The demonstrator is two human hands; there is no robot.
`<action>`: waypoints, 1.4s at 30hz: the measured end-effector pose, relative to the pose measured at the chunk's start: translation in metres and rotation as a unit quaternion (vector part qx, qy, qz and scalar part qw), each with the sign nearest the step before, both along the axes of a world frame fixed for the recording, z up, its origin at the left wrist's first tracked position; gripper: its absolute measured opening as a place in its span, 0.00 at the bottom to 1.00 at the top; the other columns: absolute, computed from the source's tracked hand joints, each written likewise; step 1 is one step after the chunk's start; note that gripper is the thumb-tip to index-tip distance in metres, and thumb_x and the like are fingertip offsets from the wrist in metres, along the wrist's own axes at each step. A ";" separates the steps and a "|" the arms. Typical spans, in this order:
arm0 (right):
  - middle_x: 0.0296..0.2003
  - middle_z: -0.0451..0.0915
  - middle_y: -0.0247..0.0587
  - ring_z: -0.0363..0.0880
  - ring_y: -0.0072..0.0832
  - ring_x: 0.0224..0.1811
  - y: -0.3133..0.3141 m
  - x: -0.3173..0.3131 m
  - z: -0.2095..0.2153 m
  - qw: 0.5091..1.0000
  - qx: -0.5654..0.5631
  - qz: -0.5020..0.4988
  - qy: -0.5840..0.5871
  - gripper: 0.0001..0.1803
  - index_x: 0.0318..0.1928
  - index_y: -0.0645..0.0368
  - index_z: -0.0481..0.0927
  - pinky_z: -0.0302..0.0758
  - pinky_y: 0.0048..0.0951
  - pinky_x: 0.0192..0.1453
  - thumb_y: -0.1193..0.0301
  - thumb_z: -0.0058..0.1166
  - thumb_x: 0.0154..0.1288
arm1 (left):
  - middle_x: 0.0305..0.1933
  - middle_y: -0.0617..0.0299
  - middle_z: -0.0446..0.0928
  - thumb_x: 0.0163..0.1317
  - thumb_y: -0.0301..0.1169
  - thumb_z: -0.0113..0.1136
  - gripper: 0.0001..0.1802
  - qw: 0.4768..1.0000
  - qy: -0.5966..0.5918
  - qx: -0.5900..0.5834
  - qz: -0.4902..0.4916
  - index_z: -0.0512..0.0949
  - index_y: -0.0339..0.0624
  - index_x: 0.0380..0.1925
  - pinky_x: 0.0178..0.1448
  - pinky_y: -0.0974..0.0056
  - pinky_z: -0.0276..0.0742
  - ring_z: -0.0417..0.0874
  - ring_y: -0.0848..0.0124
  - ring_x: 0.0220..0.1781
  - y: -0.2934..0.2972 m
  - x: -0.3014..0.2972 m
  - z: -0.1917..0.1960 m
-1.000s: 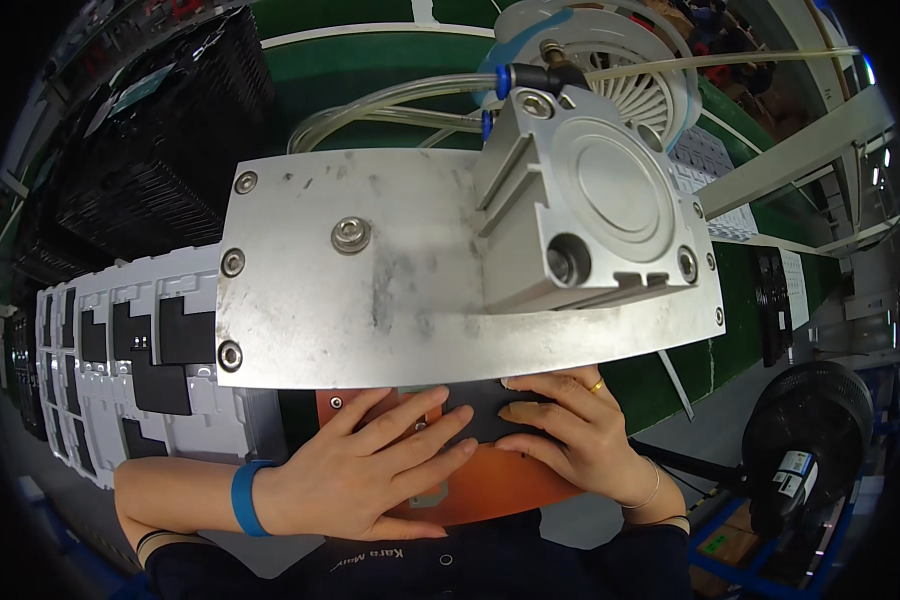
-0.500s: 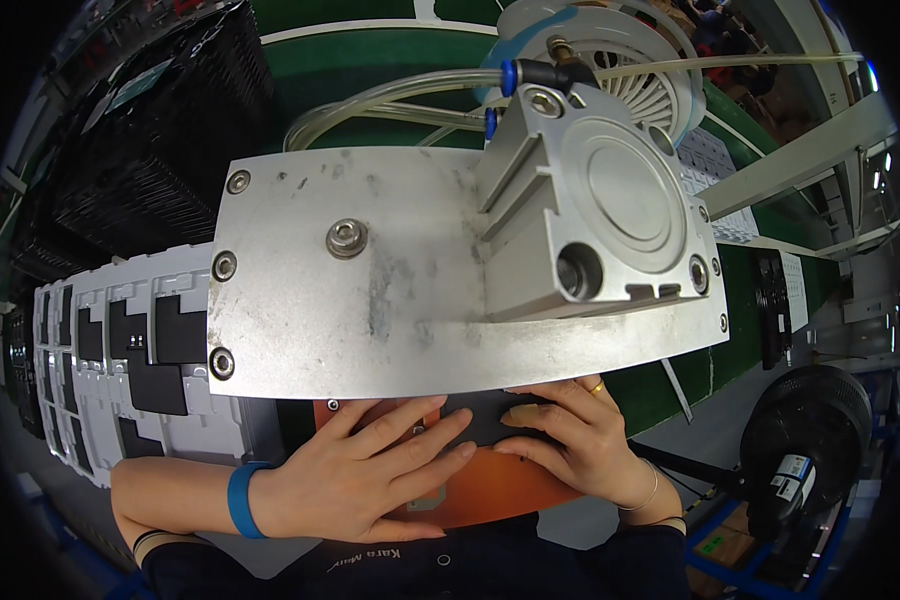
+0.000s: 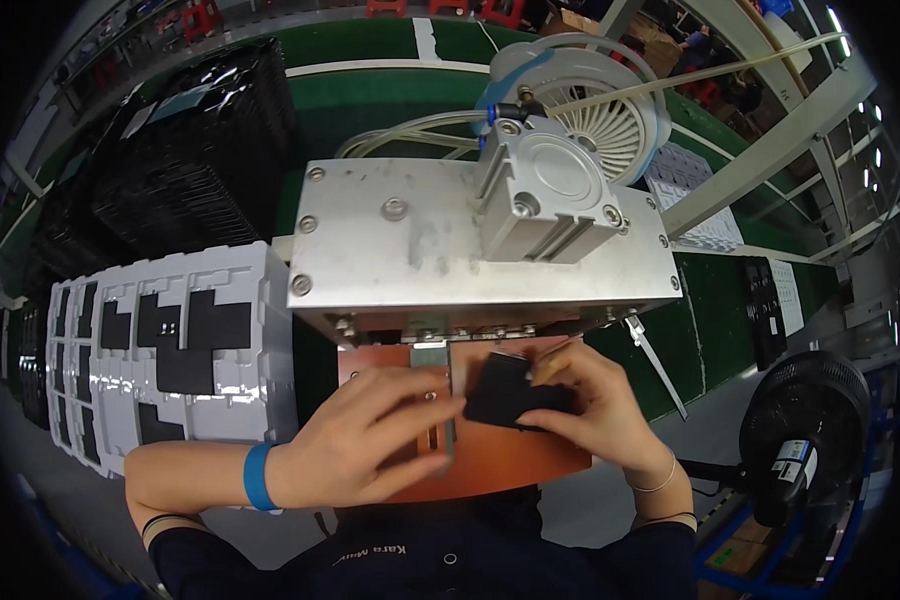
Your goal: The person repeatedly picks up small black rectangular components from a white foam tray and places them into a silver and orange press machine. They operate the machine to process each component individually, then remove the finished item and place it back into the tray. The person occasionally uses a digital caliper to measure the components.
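My right hand (image 3: 605,412) pinches a flat black rectangular piece (image 3: 496,391) between thumb and fingers, one of which wears a tan cover. The piece is held over an orange plate (image 3: 515,455) in front of a silver metal press fixture (image 3: 390,245). My left hand (image 3: 355,435), with a blue band on its wrist, hovers over the plate's left part, fingers apart and slightly blurred. Its fingertips are close to the left edge of the black piece; I cannot tell if they touch it. Beneath them a slotted metal guide (image 3: 436,440) shows partly on the plate.
A white tray (image 3: 270,350) with black flat pieces stands at left, stacked black trays (image 3: 185,150) behind it. A pneumatic cylinder (image 3: 545,195) with clear hoses tops the fixture. A white fan (image 3: 610,110) stands behind; a black fan (image 3: 805,440) is at right.
The view has shifted back, so the fixture looks smaller and its front underside shows. My right hand has brought the black piece out from the fixture's edge; my left hand's fingers have lifted.
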State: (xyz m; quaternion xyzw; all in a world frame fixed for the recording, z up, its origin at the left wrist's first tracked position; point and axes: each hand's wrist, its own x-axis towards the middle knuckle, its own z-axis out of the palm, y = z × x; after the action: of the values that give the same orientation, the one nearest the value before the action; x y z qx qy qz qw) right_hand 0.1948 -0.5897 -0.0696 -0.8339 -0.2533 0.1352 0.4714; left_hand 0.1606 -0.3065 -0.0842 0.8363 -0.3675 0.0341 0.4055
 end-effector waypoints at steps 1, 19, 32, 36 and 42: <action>0.43 0.76 0.38 0.80 0.24 0.48 -0.001 -0.004 0.000 0.988 0.069 -0.053 0.130 0.17 0.41 0.63 0.75 0.80 0.23 0.51 0.84 0.68 0.53 | 0.57 0.49 0.76 0.59 0.37 0.70 0.28 0.998 0.043 -0.040 0.022 0.76 0.40 0.59 0.54 0.59 0.77 0.80 0.57 0.54 0.000 -0.002 0.002; 0.50 0.79 0.46 0.74 0.44 0.56 0.256 0.004 -0.020 0.925 0.036 0.270 -0.266 0.24 0.53 0.60 0.77 0.72 0.41 0.59 0.69 0.68 0.56 | 0.62 0.52 0.78 0.71 0.31 0.57 0.23 0.732 -0.034 -0.148 0.664 0.73 0.30 0.62 0.65 0.68 0.70 0.77 0.69 0.62 0.294 -0.144 -0.055; 0.42 0.80 0.47 0.75 0.47 0.50 0.300 0.006 -0.054 0.934 0.001 0.214 -0.286 0.19 0.44 0.59 0.75 0.70 0.43 0.55 0.74 0.68 0.53 | 0.66 0.56 0.74 0.65 0.31 0.56 0.18 0.752 -0.069 0.180 0.631 0.83 0.47 0.53 0.75 0.49 0.54 0.60 0.48 0.76 0.231 -0.166 -0.069; 0.46 0.78 0.42 0.73 0.44 0.51 0.241 -0.002 -0.006 0.927 0.053 0.219 -0.298 0.18 0.43 0.59 0.75 0.68 0.42 0.57 0.75 0.67 0.53 | 0.68 0.53 0.73 0.67 0.31 0.55 0.18 0.755 -0.059 0.192 0.624 0.81 0.44 0.55 0.77 0.47 0.52 0.59 0.47 0.76 0.230 -0.172 -0.064; 0.53 0.81 0.41 0.77 0.41 0.50 0.064 -0.027 0.041 0.946 -0.095 0.081 -0.300 0.23 0.46 0.58 0.81 0.73 0.37 0.56 0.73 0.72 0.46 | 0.71 0.52 0.68 0.65 0.29 0.56 0.21 0.759 -0.155 0.223 0.591 0.79 0.43 0.59 0.77 0.47 0.52 0.58 0.47 0.76 0.194 -0.156 -0.015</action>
State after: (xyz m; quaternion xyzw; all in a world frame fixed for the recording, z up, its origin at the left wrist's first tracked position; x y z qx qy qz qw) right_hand 0.1680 -0.5254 -0.0287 -0.8534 -0.4357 -0.0597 0.2798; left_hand 0.0046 -0.1129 -0.0995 0.9375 0.1452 0.3132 0.0446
